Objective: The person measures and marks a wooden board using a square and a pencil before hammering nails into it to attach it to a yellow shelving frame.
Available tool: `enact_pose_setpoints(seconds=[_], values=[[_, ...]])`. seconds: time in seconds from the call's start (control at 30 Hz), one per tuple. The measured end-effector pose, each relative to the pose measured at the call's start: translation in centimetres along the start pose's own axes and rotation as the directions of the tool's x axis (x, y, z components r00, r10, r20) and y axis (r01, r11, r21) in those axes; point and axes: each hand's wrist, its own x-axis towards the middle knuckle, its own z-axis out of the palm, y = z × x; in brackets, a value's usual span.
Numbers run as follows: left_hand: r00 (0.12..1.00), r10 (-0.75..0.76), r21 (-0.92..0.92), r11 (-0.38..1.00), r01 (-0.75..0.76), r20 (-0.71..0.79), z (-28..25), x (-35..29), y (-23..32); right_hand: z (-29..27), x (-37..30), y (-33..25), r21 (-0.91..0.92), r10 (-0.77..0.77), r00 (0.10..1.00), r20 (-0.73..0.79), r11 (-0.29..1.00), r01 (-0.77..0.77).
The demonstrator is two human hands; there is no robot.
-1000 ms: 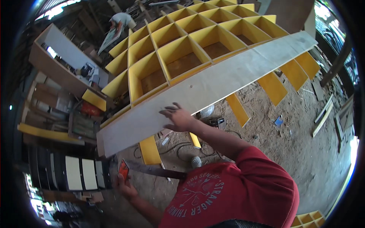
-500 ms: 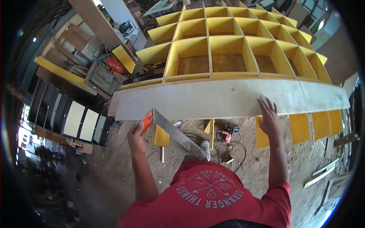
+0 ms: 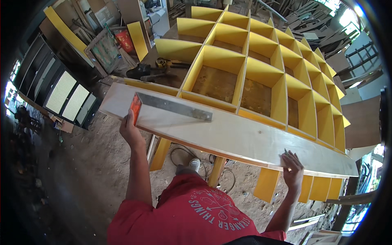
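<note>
My left hand (image 3: 132,130) is closed round the orange handle of a carpenter's square (image 3: 175,107). Its grey steel blade reaches to the right over the pale board (image 3: 241,130), and the handle is by the board's near edge. A shadow shows under the blade; whether it touches the wood I cannot tell. On the right part of the same board, my right hand (image 3: 292,165) has its fingers curled round a slim, dark pencil (image 3: 286,151), of which only the tip shows. The long board lies along the front of a yellow grid of compartments (image 3: 261,69).
Yellow panels (image 3: 267,184) hang below the board's near edge. A yellow-and-black power tool (image 3: 162,62) lies beyond the board's left part. A black cabinet with pale panels (image 3: 61,92) stands left, near a red container (image 3: 124,40). A cable (image 3: 181,150) lies on the dirt floor.
The view has turned, so the board now slants down to the right. My left hand has swung the square from near my body to over the board. My right hand's fingers have curled in.
</note>
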Motion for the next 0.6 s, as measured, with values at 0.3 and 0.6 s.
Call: enact_pose_setpoints(seconds=[0.3,0.6], values=[[0.939,0.282,-0.022,0.959,-0.283,0.197,10.4,5.9,2.4,-2.1,7.5,1.0,-0.24,-0.212,0.948,-0.238,0.958,0.154],[0.803,0.418,-0.069,0.899,-0.432,0.424,18.0,14.4,2.5,2.4,17.3,1.7,-0.15,-0.27,0.867,-0.418,0.962,0.227]])
